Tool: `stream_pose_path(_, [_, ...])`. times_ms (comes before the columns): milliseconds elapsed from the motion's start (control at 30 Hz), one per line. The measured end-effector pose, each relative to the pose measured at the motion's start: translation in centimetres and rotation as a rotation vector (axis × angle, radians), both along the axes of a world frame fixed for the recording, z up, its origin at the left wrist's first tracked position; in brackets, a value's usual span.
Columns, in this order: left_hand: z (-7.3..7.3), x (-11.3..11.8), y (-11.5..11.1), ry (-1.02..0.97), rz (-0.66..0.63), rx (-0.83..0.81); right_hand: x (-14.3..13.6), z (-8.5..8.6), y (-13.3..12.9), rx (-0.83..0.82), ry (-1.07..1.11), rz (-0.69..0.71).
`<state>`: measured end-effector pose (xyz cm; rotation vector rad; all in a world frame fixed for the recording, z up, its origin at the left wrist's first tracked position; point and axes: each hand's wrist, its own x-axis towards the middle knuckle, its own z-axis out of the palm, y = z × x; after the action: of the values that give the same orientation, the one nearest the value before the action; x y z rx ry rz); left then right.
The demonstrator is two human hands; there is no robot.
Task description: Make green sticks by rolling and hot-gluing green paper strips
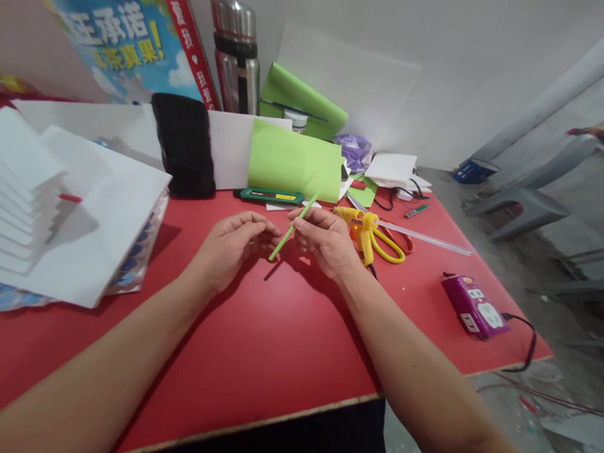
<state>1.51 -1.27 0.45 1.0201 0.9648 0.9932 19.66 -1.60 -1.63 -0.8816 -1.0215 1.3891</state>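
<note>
A thin, light green paper stick [294, 230] slants above the red table, its upper end leaning away to the right. My right hand [326, 237] pinches it near the middle between thumb and fingers. Just left of the stick's lower half is my left hand [238, 244], fingers loosely bent and nothing visible in them; whether a fingertip touches the stick I cannot tell. Behind my hands lie a green utility knife [272, 196] and a sheet of green paper [295, 161]. Beside my right hand rests a yellow glue gun [364, 229] with a clear glue stick [426, 237] in it.
Scissors with yellow handles [388, 249] lie by the glue gun. A purple power socket box [473, 306] sits at the right edge. White stepped boards [76, 243] cover the left side. At the back stand a black phone [184, 144] and a steel flask [235, 56].
</note>
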Motion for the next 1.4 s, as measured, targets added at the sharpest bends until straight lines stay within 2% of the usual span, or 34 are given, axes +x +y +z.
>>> stream_pose_path(233, [-0.4,-0.1,0.1,-0.066,0.005,-0.015,0.1,0.0,0.1,-0.018,0.026,-0.014])
stream_pose_path(500, [-0.6,-0.5,0.4,-0.028,0.090,0.069,0.1,0.0,0.1,-0.027,0.018,-0.038])
stream_pose_path(700, [-0.8,-0.8,0.3,0.053,0.074,0.095,0.2,0.0,0.1,-0.019,0.009,-0.036])
stream_pose_path(900, [-0.6,-0.4,0.1,0.028,0.090,0.083,0.1,0.0,0.0,0.004,-0.011,-0.013])
stream_pose_path(1167, [0.2,0.1,-0.7,0.104,-0.087,0.065,-0.4,-0.1,0.1,0.035,-0.057,-0.016])
stream_pose_path(1400, [0.8,0.5,-1.2,0.225,-0.118,0.057,-1.0,-0.5,-0.2,0.001,-0.084,0.040])
